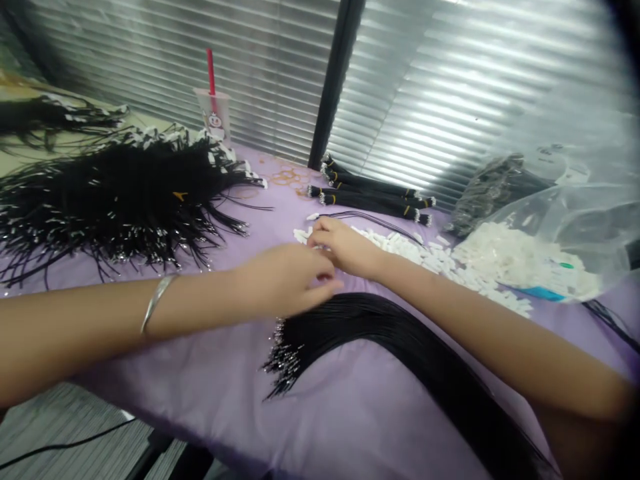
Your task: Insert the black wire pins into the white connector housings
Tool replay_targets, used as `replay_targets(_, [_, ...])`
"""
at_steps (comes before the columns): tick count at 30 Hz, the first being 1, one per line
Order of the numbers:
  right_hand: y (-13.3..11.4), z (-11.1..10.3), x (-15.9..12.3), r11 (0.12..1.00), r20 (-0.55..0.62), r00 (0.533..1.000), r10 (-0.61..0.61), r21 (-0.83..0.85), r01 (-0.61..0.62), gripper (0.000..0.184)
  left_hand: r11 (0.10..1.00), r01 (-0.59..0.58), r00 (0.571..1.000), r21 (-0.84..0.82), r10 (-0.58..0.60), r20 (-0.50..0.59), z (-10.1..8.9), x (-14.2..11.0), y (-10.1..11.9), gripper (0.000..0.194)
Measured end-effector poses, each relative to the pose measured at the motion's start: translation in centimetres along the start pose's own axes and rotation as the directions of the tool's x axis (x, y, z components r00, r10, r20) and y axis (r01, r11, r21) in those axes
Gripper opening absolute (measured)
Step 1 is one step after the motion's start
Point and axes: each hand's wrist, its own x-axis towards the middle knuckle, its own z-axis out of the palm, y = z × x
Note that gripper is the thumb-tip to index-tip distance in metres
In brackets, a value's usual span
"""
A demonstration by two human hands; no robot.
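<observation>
My left hand (285, 279), with a silver bangle (159, 303) on its wrist, hovers over the end of a thick bundle of black cords (360, 313). Its thumb and fingers are apart, slightly blurred, and nothing shows between them. Close beyond it, my right hand (347, 248) is at the edge of a spread of small white pieces (395, 247). The right fingers are curled together, and whatever they hold is hidden. Shiny metal tips (285, 363) cap the cord bundle's near end. A few thin black cords (380, 219) lie just past my right hand.
A large heap of black cords with white ends (115, 193) covers the left side. Tied cord bundles (370, 200) and rubber bands (287, 177) lie at the back. A cup with a red straw (214, 113) stands by the blinds. On the right sits a clear bag of white pieces (525, 260).
</observation>
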Motion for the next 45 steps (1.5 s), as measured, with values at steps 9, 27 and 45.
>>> replay_targets(9, [-3.6, -1.1, -1.9, 0.502, -0.019, 0.879, 0.476, 0.827, -0.254, 0.022, 0.434, 0.142, 0.925, -0.890, -0.379, -0.037, 0.4, 0.4, -3.3, 0.014])
replay_targets(27, [-10.0, -0.9, -4.1, 0.982, 0.193, 0.981, 0.018, 0.181, -0.053, 0.013, -0.015, 0.118, 0.834, -0.993, -0.541, 0.107, 1.4, 0.1, -3.1, 0.007])
replay_targets(45, [-10.4, -0.7, -4.2, 0.867, 0.233, 0.935, 0.266, 0.366, -0.338, 0.010, -0.095, 0.310, 0.828, -0.946, -0.463, 0.317, 1.5, -0.1, -3.4, 0.018])
